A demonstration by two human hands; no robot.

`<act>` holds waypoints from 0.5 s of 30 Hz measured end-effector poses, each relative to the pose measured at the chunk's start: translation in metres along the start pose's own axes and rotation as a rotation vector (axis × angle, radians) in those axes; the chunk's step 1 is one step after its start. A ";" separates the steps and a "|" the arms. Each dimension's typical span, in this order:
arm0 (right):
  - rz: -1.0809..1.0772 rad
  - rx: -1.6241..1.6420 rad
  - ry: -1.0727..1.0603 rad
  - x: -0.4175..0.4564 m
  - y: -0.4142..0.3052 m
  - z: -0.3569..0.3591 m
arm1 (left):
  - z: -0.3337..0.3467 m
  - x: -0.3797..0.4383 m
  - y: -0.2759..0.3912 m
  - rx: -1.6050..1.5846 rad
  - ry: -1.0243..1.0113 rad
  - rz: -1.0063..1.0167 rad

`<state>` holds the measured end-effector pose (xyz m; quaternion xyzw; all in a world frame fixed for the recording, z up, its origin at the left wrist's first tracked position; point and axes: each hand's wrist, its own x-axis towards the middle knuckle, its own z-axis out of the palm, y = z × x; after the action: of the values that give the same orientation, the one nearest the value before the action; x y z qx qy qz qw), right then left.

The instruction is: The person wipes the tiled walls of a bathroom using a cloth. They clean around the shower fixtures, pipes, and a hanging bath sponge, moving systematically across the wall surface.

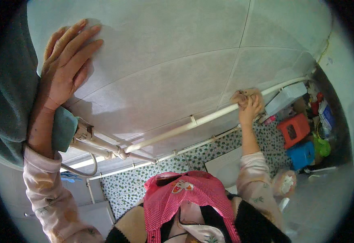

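My right hand (251, 107) presses a crumpled brown cloth (240, 96) around a long white pipe (165, 134) that runs along the tiled wall (177, 82). Part of the cloth hides the pipe beneath it. At the upper left, my left hand (63, 65) is against the grey wall tiles, fingers stretched and slightly apart, holding nothing. Its forearm passes in front of a dark green towel (8, 82), and a lower piece of green fabric (64, 129) hangs beside the wrist over the pipe fittings.
Below the towel, pipe joints (122, 152) and a braided hose (95, 167) branch off. A thinner pipe (195, 148) runs low along the wall above the pebble-patterned floor (128, 179). A red stool (293, 129), a blue stool (303, 155) and a pale box (286, 97) crowd the right corner.
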<state>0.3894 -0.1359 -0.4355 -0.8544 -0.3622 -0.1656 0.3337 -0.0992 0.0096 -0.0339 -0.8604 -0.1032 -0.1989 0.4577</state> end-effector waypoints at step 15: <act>-0.245 0.285 -0.368 -0.131 -0.100 -0.005 | 0.003 0.000 0.002 -0.015 0.007 -0.014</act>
<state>0.2262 -0.1547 -0.4555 -0.7643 -0.5374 0.0061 0.3564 -0.0974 0.0115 -0.0365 -0.8624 -0.1062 -0.2058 0.4501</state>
